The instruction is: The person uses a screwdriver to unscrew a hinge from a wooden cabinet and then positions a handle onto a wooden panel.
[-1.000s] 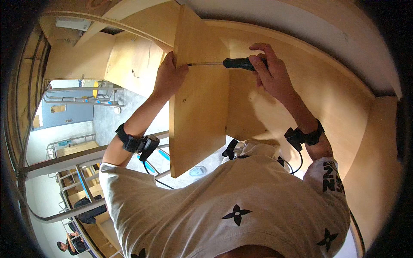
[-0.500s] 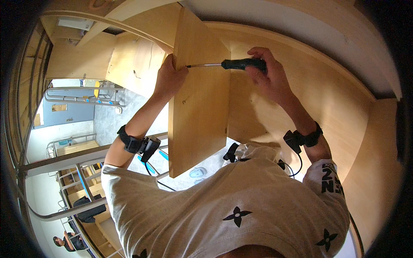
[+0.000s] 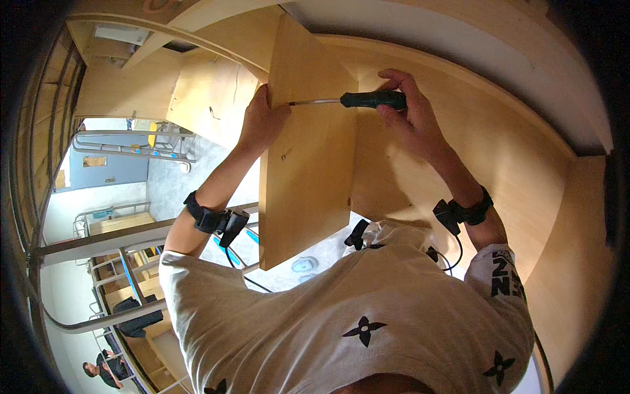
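My right hand (image 3: 417,118) is closed round the dark green handle of a screwdriver (image 3: 371,99), which lies almost level. Its thin metal shaft reaches left to the face of an upright wooden panel (image 3: 308,164), close to my left fingertips. My left hand (image 3: 264,121) grips the panel's left edge, fingers partly behind it and thumb near the screwdriver's tip. Whether a screw sits under the tip is too small to make out. Lower on the panel face is a small fitting or hole (image 3: 283,157).
A curved-looking wooden back board (image 3: 459,131) stands right of the panel. A metal bed rail (image 3: 131,235) crosses at the left. Beyond are bunk frames, a blue door (image 3: 108,167), and a person (image 3: 108,369) at lower left. Black straps with devices (image 3: 226,223) sit on my forearms.
The view has shifted very slightly. My right fingers have moved a little on the screwdriver handle; its tip stays at the panel and my left hand keeps its grip.
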{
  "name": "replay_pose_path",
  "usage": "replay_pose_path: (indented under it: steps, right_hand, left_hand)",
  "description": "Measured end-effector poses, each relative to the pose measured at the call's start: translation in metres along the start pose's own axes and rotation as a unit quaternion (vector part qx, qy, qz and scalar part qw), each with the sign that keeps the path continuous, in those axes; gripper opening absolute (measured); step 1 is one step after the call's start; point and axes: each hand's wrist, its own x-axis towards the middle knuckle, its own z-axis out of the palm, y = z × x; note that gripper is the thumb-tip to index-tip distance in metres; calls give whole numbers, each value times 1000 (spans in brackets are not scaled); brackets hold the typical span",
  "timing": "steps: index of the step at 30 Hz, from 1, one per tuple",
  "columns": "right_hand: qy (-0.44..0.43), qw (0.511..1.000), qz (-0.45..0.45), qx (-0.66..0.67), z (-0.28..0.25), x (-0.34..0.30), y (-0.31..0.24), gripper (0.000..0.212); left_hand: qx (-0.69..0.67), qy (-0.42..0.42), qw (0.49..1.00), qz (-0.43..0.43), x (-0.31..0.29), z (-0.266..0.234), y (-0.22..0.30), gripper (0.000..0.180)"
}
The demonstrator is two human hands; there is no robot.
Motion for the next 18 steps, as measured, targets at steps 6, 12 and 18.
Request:
replay_pose_path:
  steps: [6,12,18]
  right_hand:
    - [8,1000,-4,-11,5,0,4,39]
    - [-13,996,91,17,0,6,-8,41]
    - [-57,987,150,-28,-2,11,-19,41]
  left_hand:
    - [13,-10,1000,-12,1,-5,5,39]
    - [-13,4,1000,27,1,-1,-13,39]
    - [1,-4,1000,19,2,-5,-9,36]
